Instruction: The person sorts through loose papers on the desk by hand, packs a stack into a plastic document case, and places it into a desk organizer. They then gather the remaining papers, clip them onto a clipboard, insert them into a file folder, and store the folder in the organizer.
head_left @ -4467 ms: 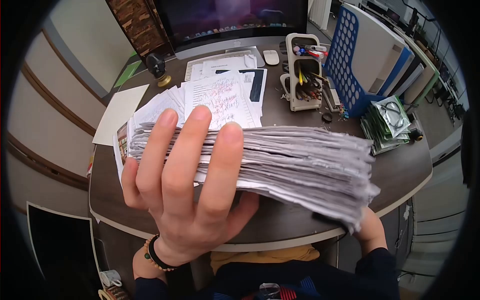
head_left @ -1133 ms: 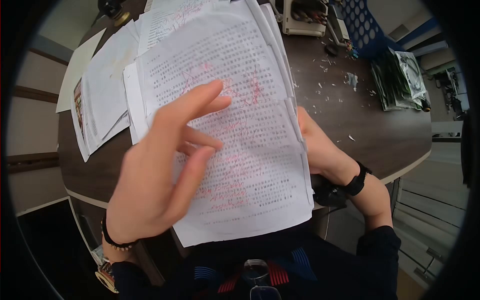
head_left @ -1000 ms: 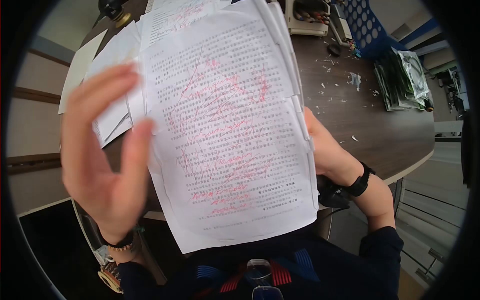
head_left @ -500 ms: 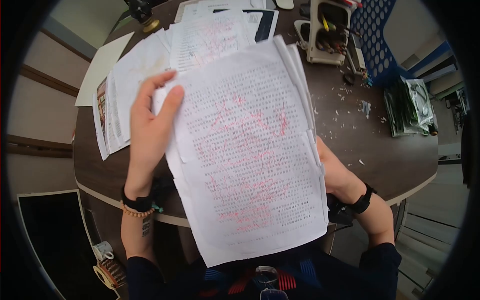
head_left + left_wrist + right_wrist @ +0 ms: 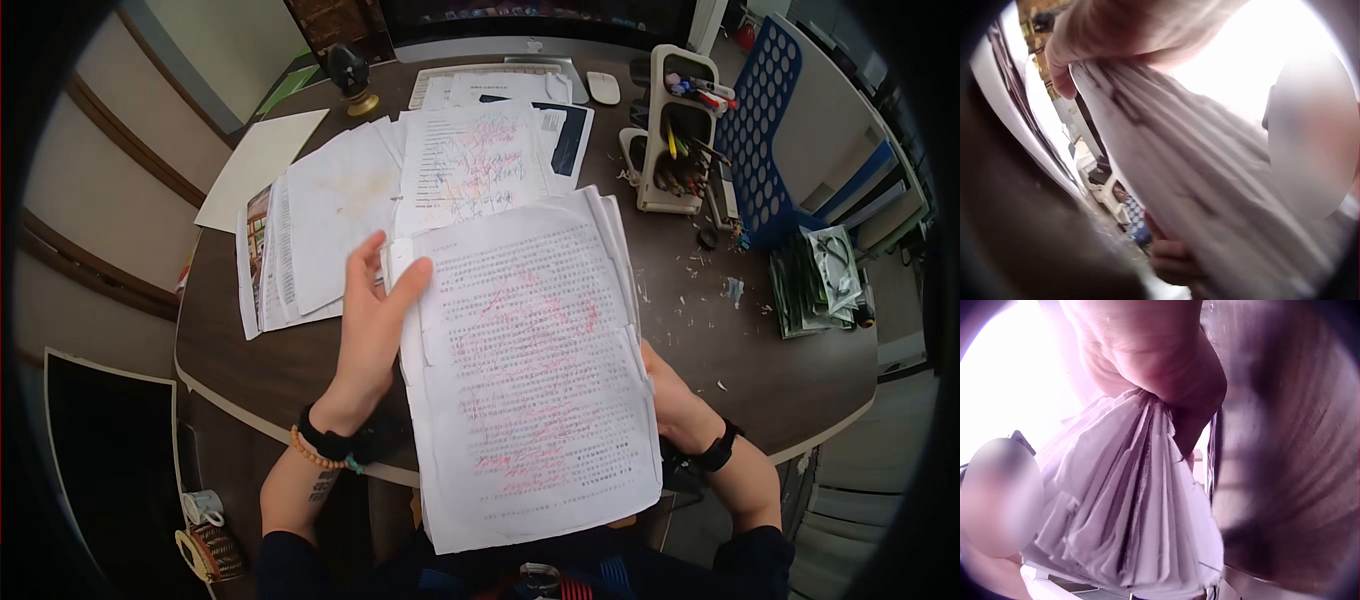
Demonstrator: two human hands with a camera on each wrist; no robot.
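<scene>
Your left hand [image 5: 375, 325] pinches the left edge of a thick stack of white printed sheets scrawled over with red pen [image 5: 535, 370], thumb on the top page and fingers curled behind. From that grip the stack runs to the right and toward your body, its long axis pointing away from you across the desk edge, its near end overhanging your lap. The left wrist view shows the fingertips [image 5: 1063, 78] closed over the fanned paper edges.

Your right hand [image 5: 675, 405] grips the opposite, right edge from underneath. In the right wrist view its fingers [image 5: 1166, 375] clamp the splayed sheets [image 5: 1129, 512]. Both hands touch the stack; the left sits higher on it, farther from you.

Left of the left-hand grip, loose white papers [image 5: 330, 225] lie spread on the dark brown rounded wooden desk [image 5: 790, 350]. Beyond the stack lies another marked sheet [image 5: 470, 165]. Right of the right-hand grip, scattered paper scraps [image 5: 735, 290], a cream pen holder [image 5: 670, 140], a blue perforated file rack [image 5: 760, 130] and green foil packets [image 5: 820, 275] sit well apart from the stack.
</scene>
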